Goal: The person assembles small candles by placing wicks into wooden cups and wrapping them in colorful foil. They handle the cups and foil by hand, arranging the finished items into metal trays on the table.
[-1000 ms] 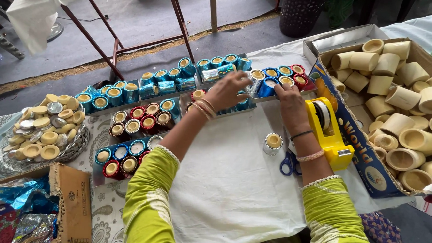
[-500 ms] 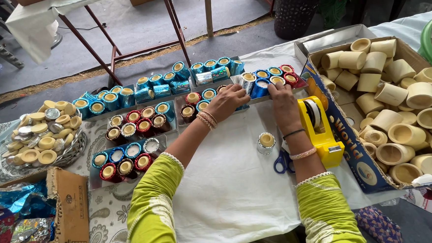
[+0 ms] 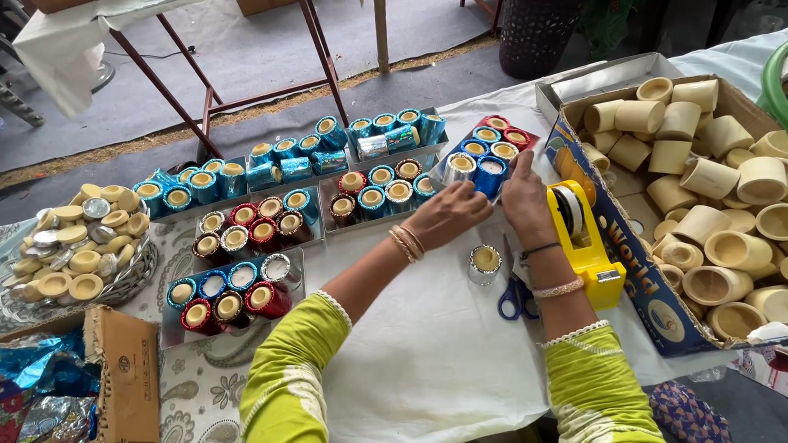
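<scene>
Gripping shiny foil-wrapped cylindrical cups [image 3: 478, 170], both hands [image 3: 489, 207].

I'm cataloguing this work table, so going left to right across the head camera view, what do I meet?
Wire basket of discs → tray of red and blue foil cups → left hand → right hand → yellow tape dispenser → cardboard box of plain cups.

surface: white-covered table [image 3: 423, 358] | on it: trays of foil-wrapped cups [image 3: 259, 232] (blue, red, silver) | lone silver cup [image 3: 484, 264] | blue scissors [image 3: 516, 300] | yellow tape dispenser [image 3: 586, 241] | cardboard box of plain cups [image 3: 643, 279]
</scene>
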